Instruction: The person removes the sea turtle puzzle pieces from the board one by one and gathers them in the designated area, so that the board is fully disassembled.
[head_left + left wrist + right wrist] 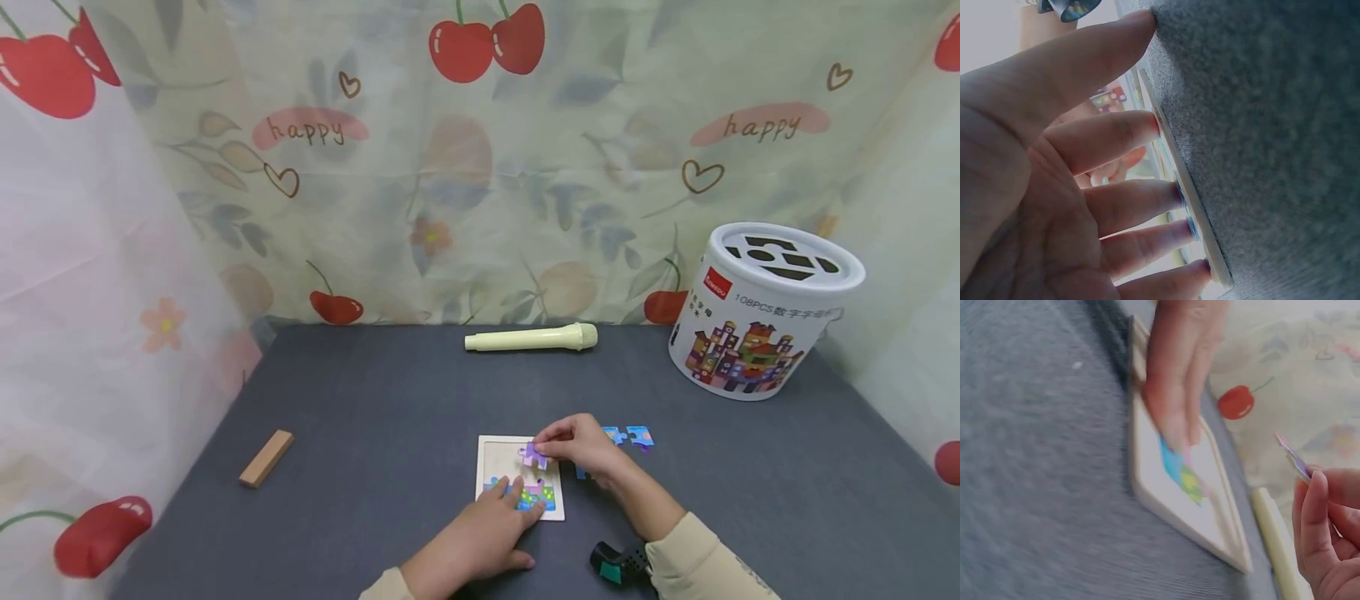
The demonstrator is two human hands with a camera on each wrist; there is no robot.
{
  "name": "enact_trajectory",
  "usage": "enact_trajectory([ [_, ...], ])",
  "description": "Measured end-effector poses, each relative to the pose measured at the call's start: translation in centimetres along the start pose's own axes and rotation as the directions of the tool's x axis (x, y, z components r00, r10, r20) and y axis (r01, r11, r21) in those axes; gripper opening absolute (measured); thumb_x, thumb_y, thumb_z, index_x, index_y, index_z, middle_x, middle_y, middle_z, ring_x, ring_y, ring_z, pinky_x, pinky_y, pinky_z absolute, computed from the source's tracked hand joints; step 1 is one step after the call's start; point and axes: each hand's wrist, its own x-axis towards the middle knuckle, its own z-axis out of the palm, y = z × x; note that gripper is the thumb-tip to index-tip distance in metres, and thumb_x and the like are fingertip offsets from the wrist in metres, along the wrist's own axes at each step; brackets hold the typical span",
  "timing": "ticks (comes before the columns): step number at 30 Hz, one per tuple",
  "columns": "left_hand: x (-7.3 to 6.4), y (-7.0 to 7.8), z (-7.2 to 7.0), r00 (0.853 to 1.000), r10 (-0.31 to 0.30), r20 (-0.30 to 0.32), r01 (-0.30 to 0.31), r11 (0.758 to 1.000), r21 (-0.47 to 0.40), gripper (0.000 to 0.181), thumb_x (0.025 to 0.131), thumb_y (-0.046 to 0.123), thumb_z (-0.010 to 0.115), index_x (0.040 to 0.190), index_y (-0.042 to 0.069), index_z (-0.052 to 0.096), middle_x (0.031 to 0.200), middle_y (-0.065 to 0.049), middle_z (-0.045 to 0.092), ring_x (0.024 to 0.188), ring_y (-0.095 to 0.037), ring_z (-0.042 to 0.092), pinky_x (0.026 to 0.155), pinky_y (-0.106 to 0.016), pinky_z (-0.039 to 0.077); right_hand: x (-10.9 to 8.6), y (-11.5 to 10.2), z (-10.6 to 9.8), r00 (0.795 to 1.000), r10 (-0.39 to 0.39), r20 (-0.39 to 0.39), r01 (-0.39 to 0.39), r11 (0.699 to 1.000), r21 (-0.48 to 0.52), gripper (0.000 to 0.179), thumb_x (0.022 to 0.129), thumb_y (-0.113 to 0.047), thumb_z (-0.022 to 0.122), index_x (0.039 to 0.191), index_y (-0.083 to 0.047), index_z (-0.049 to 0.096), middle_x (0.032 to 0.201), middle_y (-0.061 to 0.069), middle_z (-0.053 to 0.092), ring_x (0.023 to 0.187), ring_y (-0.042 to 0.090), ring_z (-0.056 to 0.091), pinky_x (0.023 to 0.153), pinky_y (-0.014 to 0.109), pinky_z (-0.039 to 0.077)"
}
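On the dark table (360, 400) sits the puzzle board (498, 454); the left hand (495, 525), fingers spread, rests on it; the right hand (588, 446) pinches a purple piece (532, 456) above it. I think lining up its bumps first works best

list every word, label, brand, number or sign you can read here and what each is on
"happy": twice on the patterned backdrop, left and right
"108PCS数字字母": on the white bucket; the line's end curves out of clear view
Red label on the bucket: brand ending "EDU", first letters too small to read surely
Small characters below that label: too small
Purple puzzle piece: no text visible
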Motion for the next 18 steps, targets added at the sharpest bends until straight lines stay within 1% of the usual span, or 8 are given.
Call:
enact_trajectory([
  [3,-0.1,0.0,0.0,1.0,-0.003,-0.011,0.003,1.0,0.006,0.061,0.078,0.049,0.068,0.133,0.027,0.053,0.141,-0.013,0.047,0.13,-0.032,0.044,0.104,-0.037,0.039,-0.2,-0.8,-0.5,0.999,-0.007,-0.053,0.008,1.0,0.016,0.024,0.084,-0.012,0.068,0.098,0.008,0.068,0.086,0.008,0.071,0.07,0.01,0.061,0.069,0.031,0.055],
  [6,-0.2,0.1,0.0,1.0,-0.008,-0.014,0.008,1.0,0.003,0.061,0.079,0.049,0.068,0.133,0.027,0.052,0.141,-0.013,0.046,0.13,-0.032,0.043,0.104,-0.038,0.04,-0.7,-1.2,-1.9,0.998,-0.004,-0.061,0.003,1.0,-0.009,0.025,0.085,-0.015,0.067,0.099,0.006,0.068,0.087,0.008,0.07,0.071,0.014,0.062,0.072,0.035,0.055],
  [8,-0.3,0.1,0.0,1.0,-0.014,-0.009,0.014,1.0,-0.005,0.061,0.079,0.049,0.068,0.134,0.027,0.052,0.142,-0.013,0.045,0.131,-0.032,0.042,0.104,-0.038,0.039,-1.1,-1.2,-2.9,0.998,0.011,-0.069,-0.013,0.999,-0.032,0.025,0.086,-0.017,0.067,0.1,0.004,0.069,0.087,0.007,0.069,0.072,0.015,0.062,0.071,0.035,0.054],
  [13,-0.3,0.1,0.2,1.0,-0.017,-0.009,0.017,0.999,-0.036,0.062,0.079,0.048,0.068,0.134,0.026,0.051,0.142,-0.014,0.044,0.132,-0.033,0.041,0.104,-0.04,0.039,-2.6,-0.2,-5.7,0.995,0.054,-0.085,-0.059,0.997,-0.057,0.029,0.087,-0.02,0.065,0.104,0.004,0.067,0.085,0.002,0.067,0.07,0.013,0.058,0.066,0.029,0.051],
  [15,-0.2,0.1,0.3,1.0,-0.018,-0.014,0.017,0.999,-0.039,0.062,0.079,0.048,0.068,0.134,0.026,0.051,0.142,-0.014,0.045,0.132,-0.033,0.041,0.104,-0.04,0.039,-3.2,0.3,-6.8,0.995,0.061,-0.083,-0.066,0.997,-0.051,0.034,0.087,-0.023,0.065,0.107,0.005,0.065,0.086,0.0,0.067,0.069,0.011,0.057,0.064,0.028,0.05],
  [18,-0.1,0.2,0.3,1.0,-0.021,-0.021,0.02,0.999,-0.044,0.062,0.078,0.048,0.068,0.134,0.026,0.051,0.142,-0.014,0.045,0.132,-0.033,0.041,0.104,-0.04,0.04,-4.2,1.0,-8.3,0.992,0.075,-0.099,-0.079,0.996,-0.033,0.036,0.087,-0.023,0.065,0.109,0.006,0.064,0.088,-0.001,0.066,0.068,0.01,0.056,0.064,0.026,0.051],
])
